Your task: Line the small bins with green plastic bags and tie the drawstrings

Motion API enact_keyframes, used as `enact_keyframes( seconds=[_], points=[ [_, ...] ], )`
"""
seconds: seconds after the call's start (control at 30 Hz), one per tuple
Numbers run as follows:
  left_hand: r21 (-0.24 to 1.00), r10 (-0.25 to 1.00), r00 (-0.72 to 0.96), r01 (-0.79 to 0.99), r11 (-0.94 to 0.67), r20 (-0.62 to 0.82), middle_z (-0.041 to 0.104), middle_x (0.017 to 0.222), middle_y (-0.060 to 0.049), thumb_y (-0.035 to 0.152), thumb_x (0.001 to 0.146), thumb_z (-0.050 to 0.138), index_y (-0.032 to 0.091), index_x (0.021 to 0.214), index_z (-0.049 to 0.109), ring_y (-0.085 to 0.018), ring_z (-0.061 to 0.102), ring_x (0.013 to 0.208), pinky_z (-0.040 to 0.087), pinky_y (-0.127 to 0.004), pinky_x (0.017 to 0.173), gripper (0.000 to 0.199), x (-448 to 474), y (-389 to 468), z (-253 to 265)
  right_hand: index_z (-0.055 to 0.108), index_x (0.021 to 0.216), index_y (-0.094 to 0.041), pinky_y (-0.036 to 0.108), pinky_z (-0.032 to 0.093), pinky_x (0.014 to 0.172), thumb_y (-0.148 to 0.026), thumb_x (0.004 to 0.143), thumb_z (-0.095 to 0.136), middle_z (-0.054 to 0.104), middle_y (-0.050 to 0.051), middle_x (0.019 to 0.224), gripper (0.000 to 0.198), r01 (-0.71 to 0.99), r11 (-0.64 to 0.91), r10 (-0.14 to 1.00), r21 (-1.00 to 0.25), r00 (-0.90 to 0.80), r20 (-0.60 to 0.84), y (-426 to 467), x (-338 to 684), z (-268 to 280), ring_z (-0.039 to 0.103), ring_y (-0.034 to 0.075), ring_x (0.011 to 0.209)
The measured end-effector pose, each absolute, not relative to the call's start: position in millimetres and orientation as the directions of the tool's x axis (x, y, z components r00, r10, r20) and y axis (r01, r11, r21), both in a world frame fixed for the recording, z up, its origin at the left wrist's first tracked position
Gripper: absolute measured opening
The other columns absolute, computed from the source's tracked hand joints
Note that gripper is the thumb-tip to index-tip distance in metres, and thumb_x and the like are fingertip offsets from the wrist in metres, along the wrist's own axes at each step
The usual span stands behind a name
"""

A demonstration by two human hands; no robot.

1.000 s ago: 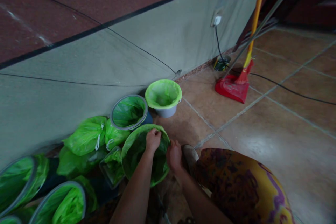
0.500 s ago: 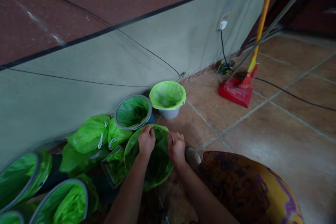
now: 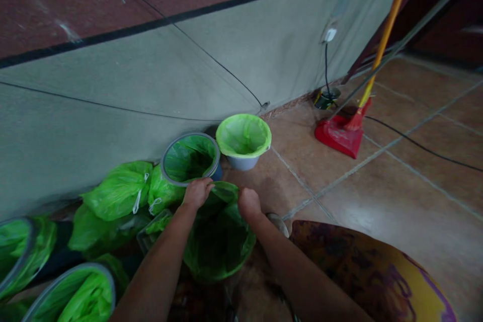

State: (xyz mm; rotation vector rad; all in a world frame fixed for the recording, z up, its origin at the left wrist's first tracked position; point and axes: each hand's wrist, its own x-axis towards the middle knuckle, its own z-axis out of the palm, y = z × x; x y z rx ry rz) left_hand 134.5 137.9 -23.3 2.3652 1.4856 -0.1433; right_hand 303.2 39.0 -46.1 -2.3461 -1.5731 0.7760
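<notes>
A green bin bag [image 3: 222, 229] lines a round bin in front of me, its mouth facing up towards me. My left hand [image 3: 198, 193] is closed on the bag's far edge at the left. My right hand [image 3: 249, 204] grips the same edge further right, with its fingers curled. Between the two hands the bag's rim is stretched. The bin under the bag is mostly hidden. Just beyond stand a grey-rimmed bin [image 3: 191, 159] with a green liner and a pale bucket [image 3: 243, 162] with a light green liner folded over its rim.
Tied green bags [image 3: 118, 188] lie by the wall at left. More lined bins [image 3: 107, 282] stand at lower left. A red dustpan [image 3: 339, 135] and a broom with a yellow handle [image 3: 385, 35] stand at right. A black cable [image 3: 426, 145] crosses the tiles.
My hands have moved apart, the left one going further left, and the bag's far edge is pulled tighter between them. The view has shifted slightly.
</notes>
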Motion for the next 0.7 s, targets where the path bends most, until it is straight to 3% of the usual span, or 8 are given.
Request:
enact_keyframes(
  seconds=[0.2,0.33,0.43,0.5,0.6,0.7],
  points=[
    [0.146,0.886,0.369,0.929,-0.341,-0.281,0.074,0.107,-0.010,0.034,0.093,0.053,0.021,0.099,0.071,-0.024,0.067,0.104,0.045,-0.032,0.092,0.023,121.6,131.4,-19.9,0.071,0.099,-0.013,0.029,0.047,0.071,-0.016,0.096,0.043,0.074,0.014,0.087,0.028,0.789,-0.399,0.910,-0.467,0.279,-0.306,36.5,305.2,-57.6,0.070,0.023,0.082],
    [0.192,0.907,0.316,0.944,-0.270,-0.277,0.068,0.127,-0.013,0.026,0.087,0.062,0.018,0.124,0.064,-0.025,0.061,0.119,0.043,-0.033,0.102,0.037,114.6,120.8,-11.4,0.066,0.113,-0.010,0.031,0.047,0.073,-0.014,0.095,0.042,0.074,0.015,0.093,0.031,0.802,-0.396,0.909,-0.447,0.275,-0.312,32.1,308.0,-54.3,0.069,0.023,0.086],
    [0.223,0.908,0.315,0.940,-0.258,-0.275,0.061,0.137,-0.014,0.024,0.080,0.070,0.017,0.135,0.055,-0.025,0.057,0.127,0.040,-0.033,0.108,0.058,103.5,107.9,3.6,0.057,0.131,-0.008,0.035,0.046,0.084,-0.019,0.090,0.053,0.070,0.020,0.110,0.042,0.830,-0.371,0.928,-0.416,0.326,-0.178,21.7,309.8,-40.7,0.065,0.028,0.100],
    [0.201,0.911,0.311,0.944,-0.263,-0.270,0.059,0.139,-0.015,0.025,0.080,0.069,0.017,0.136,0.054,-0.026,0.055,0.129,0.038,-0.034,0.110,0.059,92.6,97.0,17.1,0.056,0.133,-0.009,0.037,0.044,0.093,-0.020,0.090,0.053,0.066,0.020,0.120,0.045,0.848,-0.285,0.954,-0.447,0.296,-0.047,13.9,306.3,-29.9,0.061,0.029,0.108],
    [0.153,0.929,0.250,0.965,-0.215,-0.271,0.060,0.138,-0.015,0.028,0.084,0.065,0.019,0.133,0.056,-0.027,0.055,0.129,0.039,-0.035,0.110,0.051,74.1,78.8,39.0,0.062,0.126,-0.014,0.034,0.046,0.091,-0.015,0.091,0.045,0.067,0.014,0.118,0.039,0.823,-0.121,0.991,-0.555,0.132,-0.021,7.8,290.0,-22.0,0.063,0.025,0.102],
    [0.138,0.942,0.156,0.983,-0.119,-0.297,0.061,0.137,-0.017,0.032,0.087,0.060,0.017,0.134,0.055,-0.029,0.055,0.129,0.040,-0.038,0.109,0.049,59.5,58.6,56.4,0.070,0.105,-0.013,0.033,0.049,0.083,-0.012,0.086,0.055,0.071,0.012,0.098,0.025,0.759,-0.175,0.982,-0.628,0.085,-0.171,9.1,268.0,-30.3,0.067,0.024,0.090]
  ],
)
